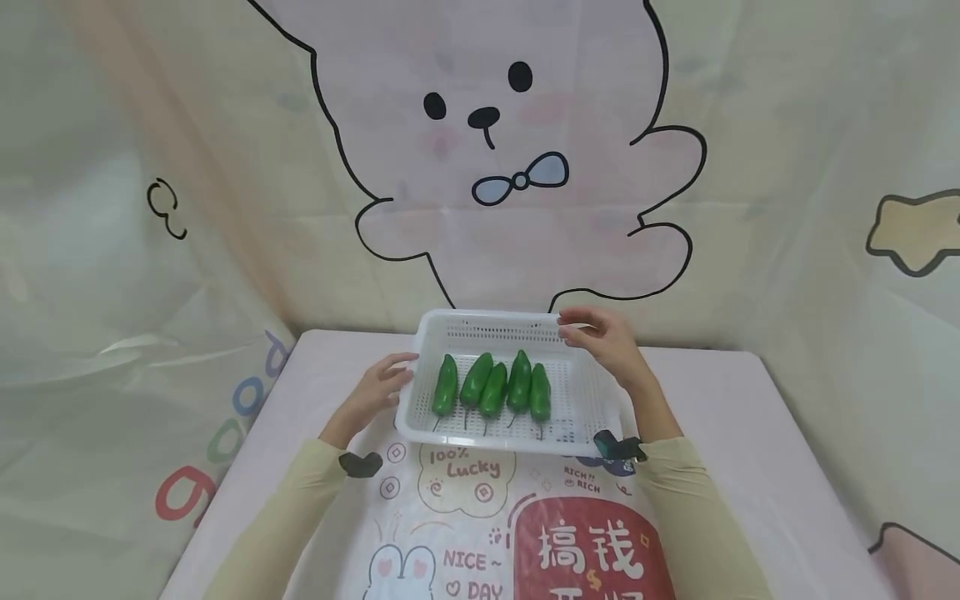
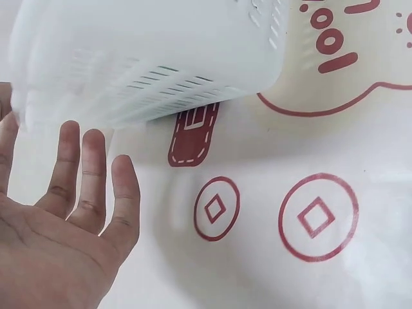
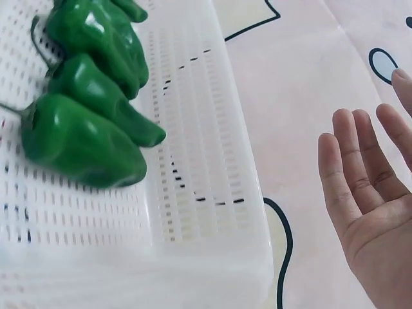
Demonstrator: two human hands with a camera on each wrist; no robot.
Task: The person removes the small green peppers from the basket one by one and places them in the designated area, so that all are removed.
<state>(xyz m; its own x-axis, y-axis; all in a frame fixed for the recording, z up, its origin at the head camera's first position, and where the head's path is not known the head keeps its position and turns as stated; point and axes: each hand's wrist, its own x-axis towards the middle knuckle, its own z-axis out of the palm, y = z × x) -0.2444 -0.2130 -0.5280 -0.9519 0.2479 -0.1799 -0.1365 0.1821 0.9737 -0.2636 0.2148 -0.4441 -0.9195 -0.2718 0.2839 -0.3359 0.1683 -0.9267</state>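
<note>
A white perforated plastic basket stands on the table with several green peppers in a row inside, stems toward the near side. My left hand is at the basket's left end. Its fingers are extended, with the fingertips close by the basket's wall in the left wrist view. Over the far right corner, my right hand has its fingers loosely extended. In the right wrist view a gap shows between those fingers and the basket's rim, and nothing lies in the palm.
A printed mat with drawings and lettering covers the near middle of the white table. Behind the table hangs a cloth backdrop with a cartoon bear, close to the basket's far side. More cloth encloses the left side.
</note>
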